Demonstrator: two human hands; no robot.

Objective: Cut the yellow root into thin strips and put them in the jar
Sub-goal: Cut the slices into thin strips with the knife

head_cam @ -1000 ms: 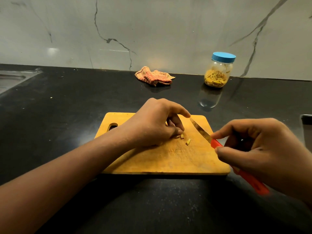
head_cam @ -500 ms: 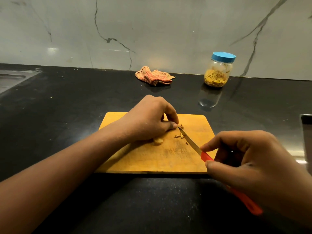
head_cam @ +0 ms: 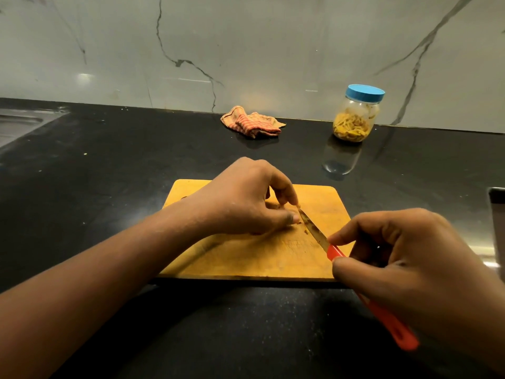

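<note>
Black stone surface (head_cam: 246,337) nearest, dusted with pale specks. Grips a knife (head_cam: 314,230) in the right hand (head_cam: 418,269), at the near right: grip narrow and closed round the red handle, forefinger tip and thumb pinching it just behind the blade, handle end jutting out below the palm. Lays the blade slantwise across the wooden cutting board (head_cam: 246,258), tip up against the left fingertips. Presses down mid-board with the left hand (head_cam: 240,203): grip narrow, fingers curled, thumb tucked right beside the blade. Pins the yellow root (head_cam: 298,206) beneath those fingers, almost wholly hidden; shows only a small yellow bit at the forefinger tip, touching the blade. Scatters a few tiny scraps (head_cam: 305,230) along the blade's left side. Beyond the board, well apart from both hands: crumpled striped cloth (head_cam: 254,123) at centre, clear jar (head_cam: 355,119) to its right, upright, blue lid on, partly filled with yellow strips. Far left, edge of a steel sink (head_cam: 19,124). Behind everything, grey veined stone wall (head_cam: 273,50).
</note>
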